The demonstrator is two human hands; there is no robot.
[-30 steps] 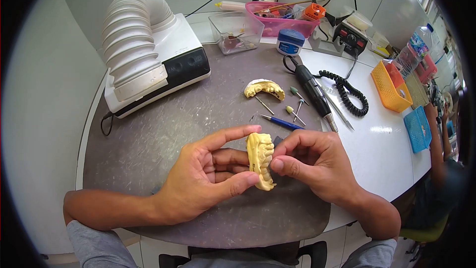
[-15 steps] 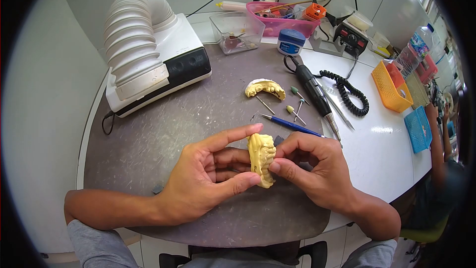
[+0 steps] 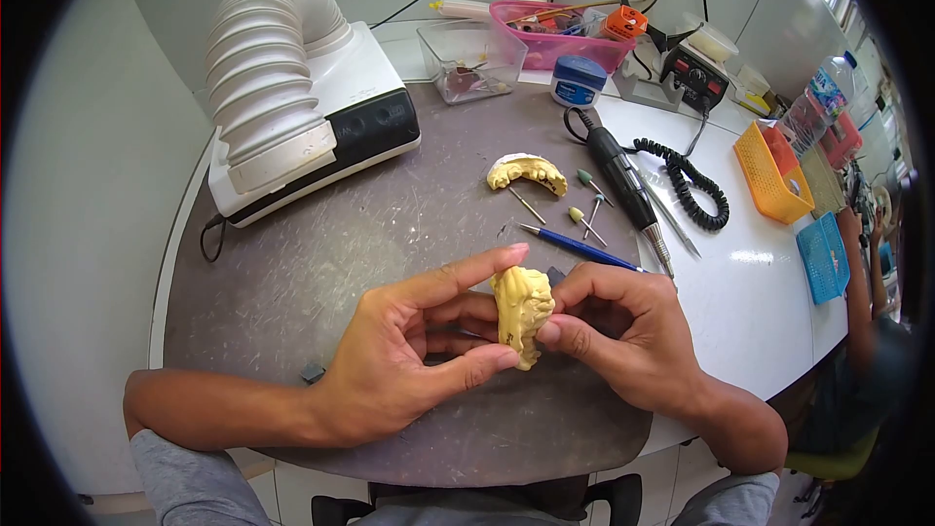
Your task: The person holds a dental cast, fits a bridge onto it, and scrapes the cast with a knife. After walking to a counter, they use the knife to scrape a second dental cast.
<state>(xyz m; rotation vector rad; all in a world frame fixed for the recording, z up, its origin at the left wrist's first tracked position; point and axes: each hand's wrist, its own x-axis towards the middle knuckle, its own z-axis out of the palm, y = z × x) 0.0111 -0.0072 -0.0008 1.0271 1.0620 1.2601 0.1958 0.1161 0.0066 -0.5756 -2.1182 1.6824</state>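
Observation:
A yellow plaster dental cast [image 3: 518, 317] is upright between my hands, its toothed side turned to the right. My left hand [image 3: 409, 351] grips it, with the index fingertip at the top edge and the thumb at the lower edge; the other fingers curl behind. From the right, my right hand [image 3: 618, 331] closes on the toothed side, thumb pressed against it and fingers bent out of sight. A small dark grey piece [image 3: 555, 276] shows just behind the right fingers. Beyond the hands lie a blue pen-like tool [image 3: 579, 247] and a second, arch-shaped dental cast [image 3: 527, 172].
Several rotary burs [image 3: 587, 219] lie near a black handpiece [image 3: 623, 185] with a coiled cord. A white unit with a ribbed hose [image 3: 268, 68] stands at left. Behind are a clear box [image 3: 472, 68], a blue-lidded jar [image 3: 579, 81] and a pink basket [image 3: 560, 51]. Another person's arm [image 3: 859, 282] shows at far right.
The cast has turned slightly in my fingers, showing more of its top end. My right thumb has shifted a little along the toothed side. The whole view has moved slightly.

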